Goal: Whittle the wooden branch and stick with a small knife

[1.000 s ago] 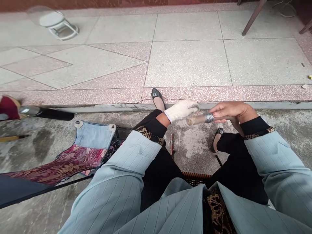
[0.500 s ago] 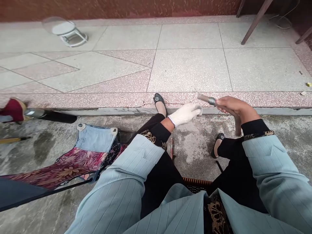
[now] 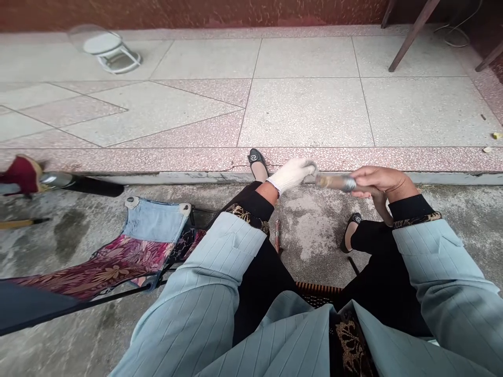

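My right hand (image 3: 379, 180) is closed around a brown wooden stick (image 3: 332, 182) with wire wound round it. The stick's far end points left and is smeared by motion; its other end bends down by my wrist. My left hand (image 3: 293, 174), in a white knitted glove, is curled shut just beside the stick's left end. A greyish rounded piece shows at its fingertips, but its kind cannot be made out. Whether the glove touches the stick is unclear. Below, between my feet, a tool with a reddish handle (image 3: 277, 235) lies on the concrete.
A raised tiled step (image 3: 306, 112) runs across in front, with a white stool (image 3: 106, 47) at the back left. To my left is a folding chair with a patterned fabric seat (image 3: 121, 256). Near it lie a black piece with a metal neck (image 3: 94, 185) and a yellow-handled tool (image 3: 19, 224).
The stick has swung lower, and its left end now comes close to my gloved hand. My left hand has shifted slightly left and up.
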`<state>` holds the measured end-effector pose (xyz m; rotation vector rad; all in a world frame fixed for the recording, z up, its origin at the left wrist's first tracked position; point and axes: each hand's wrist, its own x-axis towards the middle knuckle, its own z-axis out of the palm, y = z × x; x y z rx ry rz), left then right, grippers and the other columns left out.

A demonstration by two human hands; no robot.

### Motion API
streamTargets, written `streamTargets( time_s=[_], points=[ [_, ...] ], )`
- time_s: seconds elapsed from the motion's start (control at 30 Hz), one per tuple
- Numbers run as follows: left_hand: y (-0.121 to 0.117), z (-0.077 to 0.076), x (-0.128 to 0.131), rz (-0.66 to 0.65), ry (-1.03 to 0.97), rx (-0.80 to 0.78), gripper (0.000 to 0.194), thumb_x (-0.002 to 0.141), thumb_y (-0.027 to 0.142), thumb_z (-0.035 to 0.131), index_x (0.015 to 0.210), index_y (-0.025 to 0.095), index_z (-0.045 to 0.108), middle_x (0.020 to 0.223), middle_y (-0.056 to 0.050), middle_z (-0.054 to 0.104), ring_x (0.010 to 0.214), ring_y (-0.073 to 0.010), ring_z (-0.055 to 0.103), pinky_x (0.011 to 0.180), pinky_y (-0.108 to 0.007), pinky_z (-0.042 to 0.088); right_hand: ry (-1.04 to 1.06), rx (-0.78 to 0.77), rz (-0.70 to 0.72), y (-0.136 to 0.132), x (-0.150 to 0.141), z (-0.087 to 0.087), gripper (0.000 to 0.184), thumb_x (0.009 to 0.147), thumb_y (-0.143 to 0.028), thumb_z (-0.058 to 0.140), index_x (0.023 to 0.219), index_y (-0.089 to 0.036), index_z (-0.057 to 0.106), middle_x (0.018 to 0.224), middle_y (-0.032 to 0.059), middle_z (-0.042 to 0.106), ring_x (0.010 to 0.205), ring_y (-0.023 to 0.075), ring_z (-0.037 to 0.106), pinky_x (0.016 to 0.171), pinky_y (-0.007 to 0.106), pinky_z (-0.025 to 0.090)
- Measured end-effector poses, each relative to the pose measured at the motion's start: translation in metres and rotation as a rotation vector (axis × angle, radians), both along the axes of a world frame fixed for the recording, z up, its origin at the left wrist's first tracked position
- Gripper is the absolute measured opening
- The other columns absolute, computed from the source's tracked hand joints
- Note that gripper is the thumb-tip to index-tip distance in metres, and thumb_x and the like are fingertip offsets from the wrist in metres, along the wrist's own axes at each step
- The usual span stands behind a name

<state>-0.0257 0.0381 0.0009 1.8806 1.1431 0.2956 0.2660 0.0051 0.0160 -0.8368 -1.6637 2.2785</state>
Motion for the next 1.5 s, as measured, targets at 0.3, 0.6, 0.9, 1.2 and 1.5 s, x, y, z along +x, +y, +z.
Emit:
streamTargets(
  time_s=[0.3,0.6,0.9,1.2,1.5],
  points=[
    [-0.007,0.007,0.015,-0.089,0.203,0.209,0.023,0.093,0.025,0.052,0.09,0.017,0.074,0.074,-0.002,0.065,0.069,-0.018,0.057,0.065,-0.029,0.036,-0.513,0.095,0.306,-0.007,-0.026,-0.015,0.064,0.091,-0.075,0.07,0.068,-0.017,0.057,0.057,-0.0021,0.05,0.05,0.0089,0.043,0.054,0.026,0.036],
    [-0.017,0.003,0.019,-0.159,-0.007,-0.003,0.027,0.096,0.033,0.049,0.094,0.017,0.071,0.066,0.001,0.061,0.059,-0.0138,0.053,0.059,-0.024,0.039,-0.621,0.13,-0.605,0.022,-0.017,-0.025,0.037,0.098,-0.05,0.073,0.085,-0.018,0.06,0.066,0.0015,0.058,0.051,0.0104,0.047,0.048,0.025,0.037],
    [-0.016,-0.006,0.019,-0.194,-0.06,-0.13,0.025,0.099,0.034,0.054,0.095,0.016,0.071,0.07,0.0,0.064,0.06,-0.0121,0.056,0.061,-0.023,0.043,-0.068,0.011,-0.378,0.006,-0.013,-0.01,0.058,0.079,-0.066,0.087,0.088,-0.015,0.062,0.069,0.0014,0.06,0.053,0.0099,0.05,0.049,0.023,0.043],
    [-0.016,-0.011,0.023,-0.347,0.306,0.263,0.031,0.098,0.031,0.054,0.109,0.02,0.081,0.097,-0.008,0.078,0.09,-0.0231,0.07,0.074,-0.029,0.043,-0.428,0.012,0.34,0.001,-0.018,-0.012,0.06,0.088,-0.071,0.077,0.071,-0.015,0.061,0.057,-0.0022,0.054,0.049,0.0082,0.044,0.052,0.023,0.036],
    [-0.029,-0.003,0.034,-0.201,0.065,-0.092,0.024,0.093,0.029,0.055,0.095,0.016,0.076,0.07,-0.003,0.067,0.058,-0.014,0.057,0.058,-0.026,0.042,-0.768,0.28,-0.55,0.021,-0.025,-0.016,0.032,0.102,-0.042,0.069,0.087,-0.016,0.06,0.067,0.003,0.057,0.052,0.0111,0.047,0.051,0.026,0.036]
  ],
)
